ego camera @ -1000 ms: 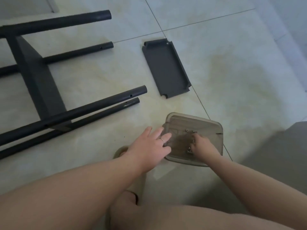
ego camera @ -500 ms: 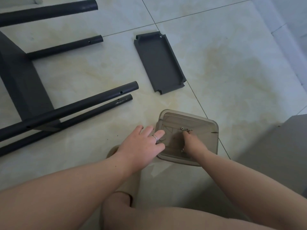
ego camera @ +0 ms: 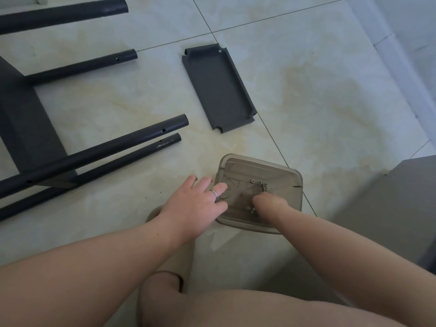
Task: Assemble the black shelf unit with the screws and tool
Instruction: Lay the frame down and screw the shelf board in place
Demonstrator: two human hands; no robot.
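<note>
black tray (ego camera: 218, 88) beyond tub (ego camera: 296, 179), poles (ego camera: 118, 143) left

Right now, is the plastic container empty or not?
Not empty. A few small screws lie on the bottom of the container, near the right hand.

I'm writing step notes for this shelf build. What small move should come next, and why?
Probably pinch one of the loose screws and lift it out. The right hand is down inside the translucent container, fingertips hidden, close beside them; the left hand rests flat on its edge, likely steadying it. The shelf panel lies unattached on the floor.
</note>
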